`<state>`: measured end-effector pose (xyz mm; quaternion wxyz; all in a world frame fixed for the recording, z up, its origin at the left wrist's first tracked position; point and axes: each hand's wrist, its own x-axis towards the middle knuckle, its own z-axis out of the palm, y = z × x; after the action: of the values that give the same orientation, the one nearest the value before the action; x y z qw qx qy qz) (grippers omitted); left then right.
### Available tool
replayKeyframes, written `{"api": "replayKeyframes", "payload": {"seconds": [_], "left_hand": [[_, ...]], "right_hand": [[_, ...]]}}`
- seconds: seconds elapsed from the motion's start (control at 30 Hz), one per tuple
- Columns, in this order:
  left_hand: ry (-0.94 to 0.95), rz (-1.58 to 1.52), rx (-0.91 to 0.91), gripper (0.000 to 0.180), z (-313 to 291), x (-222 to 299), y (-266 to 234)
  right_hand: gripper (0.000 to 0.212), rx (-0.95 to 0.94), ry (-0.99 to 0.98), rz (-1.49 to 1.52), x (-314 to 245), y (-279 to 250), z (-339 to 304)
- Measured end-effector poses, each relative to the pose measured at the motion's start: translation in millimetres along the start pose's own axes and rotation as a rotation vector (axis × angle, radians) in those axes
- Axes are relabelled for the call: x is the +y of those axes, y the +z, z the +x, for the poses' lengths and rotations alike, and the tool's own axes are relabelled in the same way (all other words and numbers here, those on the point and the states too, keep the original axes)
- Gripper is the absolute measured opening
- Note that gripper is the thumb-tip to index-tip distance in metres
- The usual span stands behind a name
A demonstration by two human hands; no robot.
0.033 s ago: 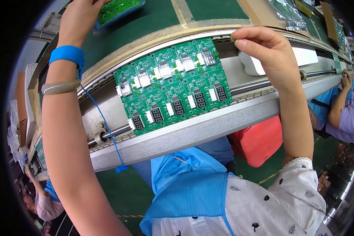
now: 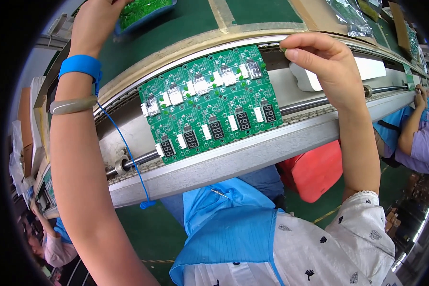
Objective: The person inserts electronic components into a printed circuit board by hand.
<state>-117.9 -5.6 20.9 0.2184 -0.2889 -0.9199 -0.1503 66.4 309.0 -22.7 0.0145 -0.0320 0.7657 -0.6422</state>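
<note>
A panel of joined green circuit boards [image 2: 202, 102] lies across the rails, with black digit displays, white connectors and several small green LEDs [image 2: 189, 95] on it. Beyond its upper right corner, my right hand [image 2: 321, 59] is closed in a pinch. A small green LED [image 2: 284, 49] peeks out between its thumb and forefinger. At the upper left, my left hand [image 2: 97, 19] reaches beside a blue tray [image 2: 148, 20] heaped with green LEDs. The picture's top edge cuts off its fingertips, so its grip is hidden. A blue wrist strap [image 2: 80, 66] and a bangle circle that arm.
The metal front rail [image 2: 233, 159] runs along my side of the conveyor. A blue cord [image 2: 124, 143] hangs from my wrist strap to the rail. White foam [image 2: 372, 69] lies right of the boards. Co-workers sit at both sides; a red seat [image 2: 314, 174] is below.
</note>
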Motion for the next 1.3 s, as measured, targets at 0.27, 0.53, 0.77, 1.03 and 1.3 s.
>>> {"api": "replayKeyframes", "payload": {"seconds": [0.27, 0.53, 0.77, 1.03, 1.3], "left_hand": [[-0.184, -0.529, 0.125, 0.01, -3, 29, -14], [-0.453, -0.935, 0.068, 0.014, -40, 91, -28], [-0.62, -1.017, -0.012, 0.016, -64, 110, -31], [-0.709, -1.135, -0.117, 0.016, -71, 115, -30], [-0.749, -1.242, -0.2, 0.018, -75, 115, -29]], "right_hand": [[0.021, 0.0, -0.267, -0.409, 2, 12, -4], [0.027, 0.032, -0.414, -0.678, 3, 23, -8], [0.031, 0.046, -0.493, -0.833, 2, 25, -7], [0.032, 0.04, -0.556, -0.965, -2, 24, -8], [0.031, 0.015, -0.584, -1.054, -12, 24, -7]]}}
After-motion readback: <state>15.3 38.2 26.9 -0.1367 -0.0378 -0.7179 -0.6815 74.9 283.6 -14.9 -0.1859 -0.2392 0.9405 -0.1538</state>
